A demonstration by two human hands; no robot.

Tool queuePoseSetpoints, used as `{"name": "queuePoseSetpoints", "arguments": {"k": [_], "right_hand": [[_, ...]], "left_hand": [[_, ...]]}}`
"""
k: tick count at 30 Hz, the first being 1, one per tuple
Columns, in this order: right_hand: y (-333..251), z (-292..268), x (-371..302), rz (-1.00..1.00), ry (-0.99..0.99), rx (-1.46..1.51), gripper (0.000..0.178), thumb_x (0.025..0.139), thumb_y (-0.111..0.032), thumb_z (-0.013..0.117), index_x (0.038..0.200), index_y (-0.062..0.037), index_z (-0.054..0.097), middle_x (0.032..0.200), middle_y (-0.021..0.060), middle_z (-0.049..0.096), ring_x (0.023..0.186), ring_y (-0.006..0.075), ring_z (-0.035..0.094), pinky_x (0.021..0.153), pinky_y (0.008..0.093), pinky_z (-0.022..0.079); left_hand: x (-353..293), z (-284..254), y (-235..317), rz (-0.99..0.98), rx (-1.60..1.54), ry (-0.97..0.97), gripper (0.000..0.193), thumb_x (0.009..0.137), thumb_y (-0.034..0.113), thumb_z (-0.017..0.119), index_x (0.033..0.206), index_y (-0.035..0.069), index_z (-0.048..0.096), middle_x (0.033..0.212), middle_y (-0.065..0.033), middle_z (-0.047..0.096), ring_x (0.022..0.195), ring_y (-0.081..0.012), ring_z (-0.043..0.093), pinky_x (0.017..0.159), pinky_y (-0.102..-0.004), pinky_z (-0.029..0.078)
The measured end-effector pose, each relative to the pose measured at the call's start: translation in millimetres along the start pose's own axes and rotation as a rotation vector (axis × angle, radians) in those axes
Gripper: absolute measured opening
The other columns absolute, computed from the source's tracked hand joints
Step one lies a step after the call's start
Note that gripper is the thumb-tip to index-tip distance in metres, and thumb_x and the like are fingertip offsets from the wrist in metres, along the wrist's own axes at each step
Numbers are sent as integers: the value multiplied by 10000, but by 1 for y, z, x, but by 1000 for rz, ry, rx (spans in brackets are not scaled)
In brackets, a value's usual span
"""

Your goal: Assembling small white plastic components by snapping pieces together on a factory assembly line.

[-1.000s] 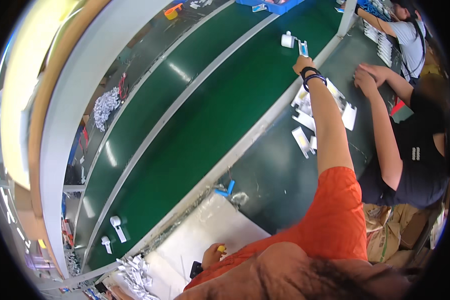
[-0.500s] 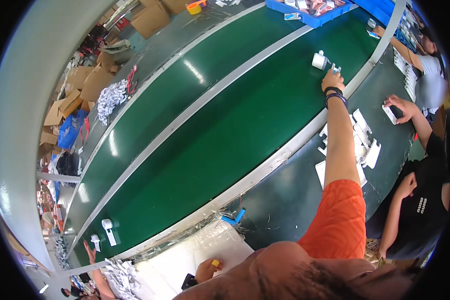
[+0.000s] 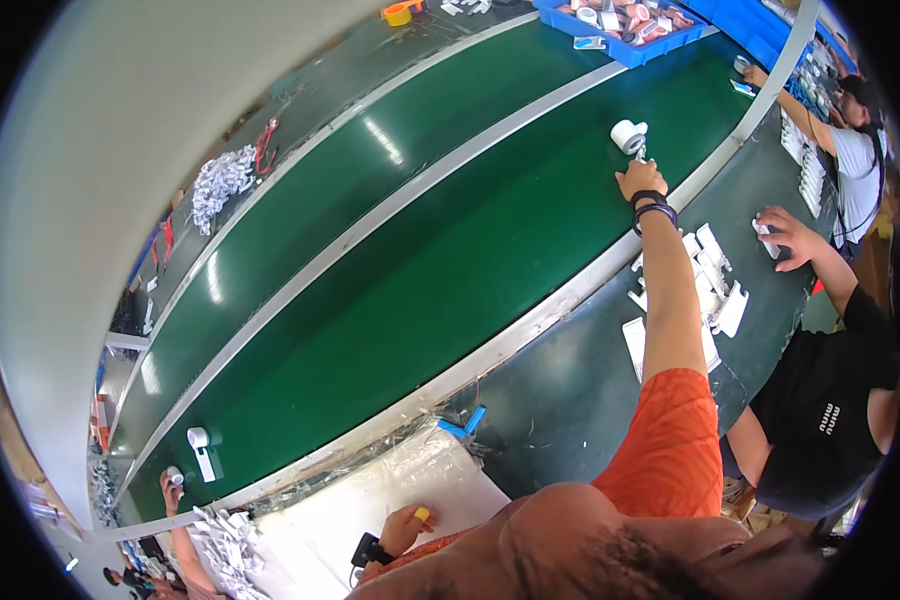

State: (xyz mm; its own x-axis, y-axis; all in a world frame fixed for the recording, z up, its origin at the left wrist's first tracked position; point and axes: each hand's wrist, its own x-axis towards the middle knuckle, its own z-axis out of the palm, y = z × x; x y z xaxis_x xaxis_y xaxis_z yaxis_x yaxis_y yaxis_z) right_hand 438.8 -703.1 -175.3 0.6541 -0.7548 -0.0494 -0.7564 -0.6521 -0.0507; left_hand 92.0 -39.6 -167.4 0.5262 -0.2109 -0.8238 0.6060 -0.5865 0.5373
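My right arm, in an orange sleeve, stretches over the green conveyor belt (image 3: 370, 320). At its end my right hand (image 3: 641, 180), with dark bands at the wrist, is closed on the narrow end of a white round-headed part with a handle (image 3: 627, 136). The part's round head points away from me, over the belt. Low in the middle, my left hand (image 3: 402, 528) is curled near my body above a white sheet (image 3: 370, 530). A small yellow thing (image 3: 422, 513) shows at its fingertips; whether it is held or worn I cannot tell.
Another white round-headed part (image 3: 201, 455) lies on the belt's left end, near a co-worker's hand (image 3: 172, 492). White pieces (image 3: 710, 270) are heaped under my right arm. A blue crate (image 3: 630, 45) stands at the far end. Another person's hand (image 3: 790, 238) works at right.
My right hand has shifted slightly left and nearer with the white part, whose head has turned. The co-worker's hand at far left has closed on the smaller white part. The view has tilted somewhat.
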Motion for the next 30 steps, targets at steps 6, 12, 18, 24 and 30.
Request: {"name": "queuePoseSetpoints", "arguments": {"k": [6,12,18,24,30], "right_hand": [[-14,-14,-27,-121,-86,315,555,721,-273,640,1178,12,507,1122,231,639,1068,356,623,898,420,511],[-23,-42,-102,-177,-685,1129,358,781,-354,709,1047,-130,624,802,-9,577,687,130,570,611,308,505],[-16,-63,-215,-304,-736,1404,681,809,-319,709,1350,-28,416,959,47,599,731,116,588,556,266,520],[-7,-81,-367,-489,-888,1530,627,888,-232,628,1403,-13,345,940,61,573,763,134,606,561,289,584],[-3,-86,-526,-753,-995,1407,665,869,-79,660,1410,-7,279,878,61,596,727,105,595,607,229,490]], "left_hand": [[-13,4,4,128,120,61,215,907,175,502,955,21,645,807,-78,667,731,-168,651,664,-301,498],[-11,17,-15,274,205,147,207,803,143,589,984,57,640,789,-104,646,723,-223,627,669,-342,486],[-9,36,46,522,123,63,196,901,154,538,1031,25,609,872,-72,625,717,-156,630,671,-292,503],[-33,48,117,447,-328,-70,284,952,257,497,1117,40,578,985,-64,624,819,-182,643,731,-322,537],[-69,50,129,416,-678,-79,389,930,387,515,1142,64,556,1055,-73,595,909,-182,608,760,-354,527]]}}
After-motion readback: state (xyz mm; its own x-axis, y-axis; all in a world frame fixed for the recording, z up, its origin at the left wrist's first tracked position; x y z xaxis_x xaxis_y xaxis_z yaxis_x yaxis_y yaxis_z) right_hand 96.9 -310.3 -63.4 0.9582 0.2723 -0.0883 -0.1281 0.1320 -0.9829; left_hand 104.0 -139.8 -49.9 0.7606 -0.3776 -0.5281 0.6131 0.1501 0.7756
